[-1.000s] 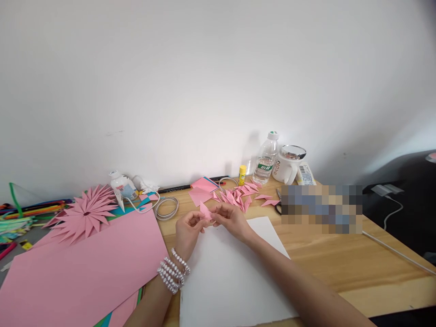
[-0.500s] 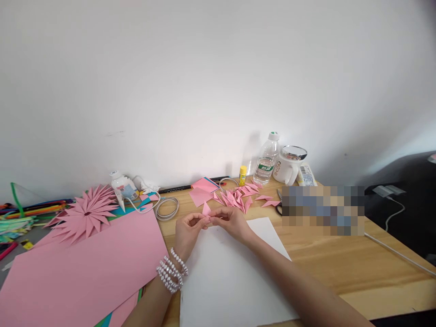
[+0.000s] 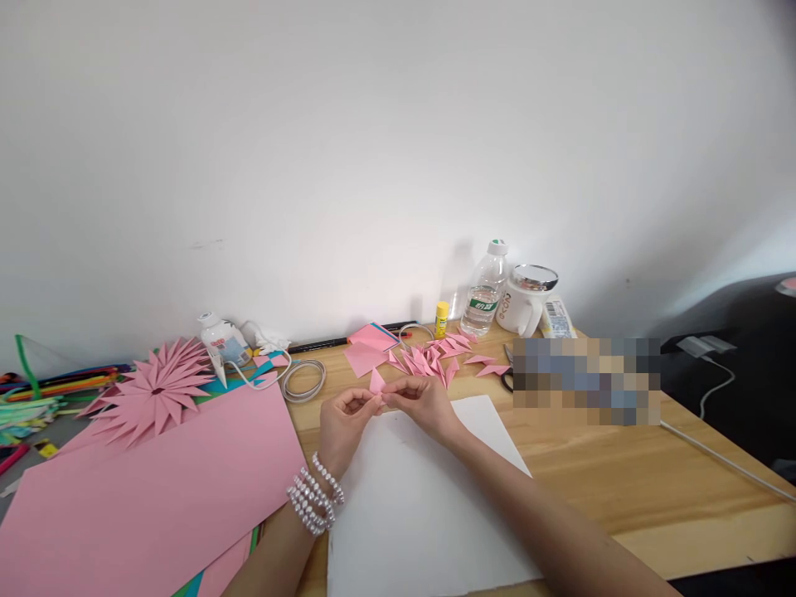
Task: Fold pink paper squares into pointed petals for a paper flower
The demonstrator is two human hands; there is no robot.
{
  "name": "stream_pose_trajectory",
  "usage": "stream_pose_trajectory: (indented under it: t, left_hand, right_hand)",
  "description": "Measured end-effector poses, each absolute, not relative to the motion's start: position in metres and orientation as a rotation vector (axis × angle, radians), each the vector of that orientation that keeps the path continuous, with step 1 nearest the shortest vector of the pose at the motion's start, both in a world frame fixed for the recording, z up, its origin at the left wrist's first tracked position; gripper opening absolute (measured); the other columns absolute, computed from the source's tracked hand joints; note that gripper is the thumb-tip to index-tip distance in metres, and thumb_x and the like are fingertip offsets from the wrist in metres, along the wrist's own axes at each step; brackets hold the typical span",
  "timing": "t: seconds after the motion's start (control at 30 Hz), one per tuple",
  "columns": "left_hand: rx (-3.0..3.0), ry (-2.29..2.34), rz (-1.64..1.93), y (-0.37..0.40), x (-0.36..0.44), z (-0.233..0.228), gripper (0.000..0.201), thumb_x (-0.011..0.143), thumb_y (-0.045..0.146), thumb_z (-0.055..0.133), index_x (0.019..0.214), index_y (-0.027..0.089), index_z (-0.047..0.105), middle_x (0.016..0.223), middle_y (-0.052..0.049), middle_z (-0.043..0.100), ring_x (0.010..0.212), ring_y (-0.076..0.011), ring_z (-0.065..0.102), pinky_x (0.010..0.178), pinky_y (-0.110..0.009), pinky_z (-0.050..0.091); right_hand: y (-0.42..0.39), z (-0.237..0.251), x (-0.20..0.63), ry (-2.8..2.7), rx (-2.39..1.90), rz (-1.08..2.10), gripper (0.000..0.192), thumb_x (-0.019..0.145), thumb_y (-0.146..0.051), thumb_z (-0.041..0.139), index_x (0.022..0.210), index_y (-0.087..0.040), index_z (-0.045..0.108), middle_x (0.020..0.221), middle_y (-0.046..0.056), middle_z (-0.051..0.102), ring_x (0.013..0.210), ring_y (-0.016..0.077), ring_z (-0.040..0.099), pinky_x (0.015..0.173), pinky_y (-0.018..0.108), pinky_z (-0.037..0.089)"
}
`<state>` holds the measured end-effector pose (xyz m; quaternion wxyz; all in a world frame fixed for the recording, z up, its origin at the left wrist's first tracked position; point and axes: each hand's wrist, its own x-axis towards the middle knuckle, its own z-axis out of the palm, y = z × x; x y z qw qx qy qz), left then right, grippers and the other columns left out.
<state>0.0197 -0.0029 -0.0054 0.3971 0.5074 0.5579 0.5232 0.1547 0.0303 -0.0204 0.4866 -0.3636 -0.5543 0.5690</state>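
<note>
Two hands are pinching one small pink folded paper piece (image 3: 376,383) above the white sheet (image 3: 423,506): the left hand (image 3: 344,421) and right hand (image 3: 418,401) are closing fingertips narrowly on its creased edge. Bare wooden table (image 3: 622,481) is lying open rightward; matte pink card (image 3: 149,489) is crowding the left. Bottle (image 3: 485,290) label is unreadable.

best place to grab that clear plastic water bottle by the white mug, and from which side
Grip the clear plastic water bottle around its middle, just above the green label, probably coming from the front left. It stands upright, the white mug crowds its right side, and the wall is close behind.
</note>
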Motion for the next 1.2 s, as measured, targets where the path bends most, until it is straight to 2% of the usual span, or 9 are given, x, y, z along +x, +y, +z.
stream_pose_trajectory:
  t: [0.17,0.6,0.73,0.97,1.2]
  left_hand:
    - [1.289,1.435,1.352,-0.0022,0.02,-0.0048,0.017,0.06,0.03,0.065,0.062,0.013,0.063,0.054,-0.002,0.063,0.045,-0.0122,0.055,0.047,-0.024,0.047]
    - [1.192,1.379,1.349,-0.0033,0.0219,-0.006,0.016,0.059,0.028,0.066,0.063,0.012,0.062,0.056,-0.004,0.065,0.052,-0.0152,0.06,0.055,-0.028,0.051]
    - [1.164,1.376,1.374,-0.0028,0.023,-0.007,0.018,0.058,0.027,0.068,0.063,0.012,0.06,0.055,-0.003,0.064,0.051,-0.0152,0.061,0.055,-0.028,0.051]
    - [1.141,1.315,1.387,-0.0008,0.0239,-0.0062,0.028,0.058,0.027,0.068,0.078,0.014,0.053,0.055,0.0,0.063,0.047,-0.0146,0.06,0.048,-0.029,0.051]
    - [1.268,1.352,1.281,-0.0032,0.0229,-0.0042,0.016,0.061,0.028,0.065,0.064,0.013,0.058,0.048,-0.001,0.06,0.043,-0.013,0.057,0.046,-0.024,0.048]
  right_hand:
    - [0.0294,-0.0216,0.1543,-1.374,-0.882,1.307,0.024,0.059,-0.037,0.067,0.07,-0.015,0.068,0.072,0.006,0.068,0.067,0.0198,0.062,0.067,0.034,0.051]
    - [0.0252,-0.0178,0.1525,-1.31,-0.842,1.359,0.025,0.058,-0.038,0.068,0.066,-0.015,0.063,0.068,0.006,0.066,0.063,0.0187,0.062,0.064,0.035,0.052]
    - [0.026,-0.019,0.152,-1.28,-0.829,1.36,0.028,0.057,-0.037,0.069,0.072,-0.015,0.059,0.067,0.004,0.064,0.061,0.0164,0.061,0.061,0.033,0.052]
    - [0.0268,-0.0191,0.1537,-1.33,-0.837,1.352,0.026,0.059,-0.037,0.067,0.068,-0.015,0.058,0.065,0.003,0.061,0.059,0.0141,0.057,0.061,0.03,0.05]
    - [0.0291,-0.022,0.155,-1.351,-0.793,1.397,0.023,0.061,-0.034,0.067,0.07,-0.015,0.057,0.064,0.001,0.059,0.057,0.0113,0.055,0.058,0.027,0.047]
